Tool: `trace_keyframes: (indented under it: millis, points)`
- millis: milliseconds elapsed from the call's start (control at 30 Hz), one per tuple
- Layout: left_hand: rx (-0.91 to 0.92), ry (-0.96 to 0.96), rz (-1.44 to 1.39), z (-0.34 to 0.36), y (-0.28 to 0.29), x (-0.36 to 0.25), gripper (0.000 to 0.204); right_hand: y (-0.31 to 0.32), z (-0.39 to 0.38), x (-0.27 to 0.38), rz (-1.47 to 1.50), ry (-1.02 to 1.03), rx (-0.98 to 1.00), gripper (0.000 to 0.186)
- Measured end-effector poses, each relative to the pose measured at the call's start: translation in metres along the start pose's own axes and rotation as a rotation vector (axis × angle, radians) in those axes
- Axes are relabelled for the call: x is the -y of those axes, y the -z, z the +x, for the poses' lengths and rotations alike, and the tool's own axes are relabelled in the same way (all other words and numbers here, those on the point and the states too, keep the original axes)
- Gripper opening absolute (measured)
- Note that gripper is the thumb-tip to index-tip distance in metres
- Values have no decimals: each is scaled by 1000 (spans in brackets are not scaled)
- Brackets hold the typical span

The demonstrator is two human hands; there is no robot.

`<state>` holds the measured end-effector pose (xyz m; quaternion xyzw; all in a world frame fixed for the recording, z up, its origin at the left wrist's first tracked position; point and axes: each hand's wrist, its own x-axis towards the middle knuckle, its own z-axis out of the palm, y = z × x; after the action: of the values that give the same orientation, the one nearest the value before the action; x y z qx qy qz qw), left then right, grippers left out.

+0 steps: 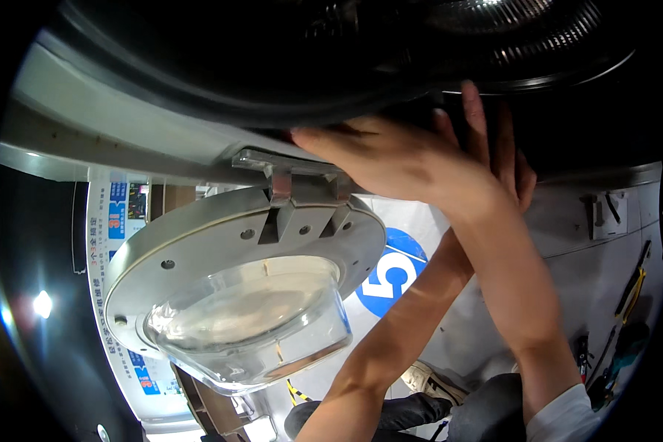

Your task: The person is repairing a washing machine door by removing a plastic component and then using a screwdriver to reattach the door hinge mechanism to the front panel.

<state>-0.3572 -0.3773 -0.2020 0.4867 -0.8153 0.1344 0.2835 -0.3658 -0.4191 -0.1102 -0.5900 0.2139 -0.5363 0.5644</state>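
Evidently, a crossed reach

Your washing machine (118, 121) stands with its glass-bowled door (247, 295) hanging open, presumably to give you access. Its dark rubber seal (199, 92) curves just above both hands. Your right hand (412, 158) meets the seal's edge; grip hidden, cannot tell. Left hand (504, 151) crosses behind, rightward, fingers spread apart.

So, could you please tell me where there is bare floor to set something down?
Pale floor lies open between the right forearm and the yellow-handled tool. A smaller patch shows between both forearms, beside the shoe. The right hand crowds the door hinge.
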Motion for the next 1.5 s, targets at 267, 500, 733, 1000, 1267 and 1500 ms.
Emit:
trace_keyframes:
  millis: [267,500,733,1000,1267,1500]
  points:
    - [5,-17,26,-7,6,4,49,-10,2,-6,-144,192,-65,54]
    - [-1,-27,43,-8,6,7,46,-8,-1,2,-134,189,-28,53]
    - [-25,-65,-12,-4,-23,-1,43,14,3,2,-149,126,25,57]
    - [-67,-84,0,-4,-24,8,40,11,3,8,-118,50,115,68]
    - [-129,-100,-2,-4,-28,11,37,20,-14,33,-137,-124,210,83]
    - [-238,-158,-29,0,-20,13,34,27,-54,82,-202,-346,311,97]
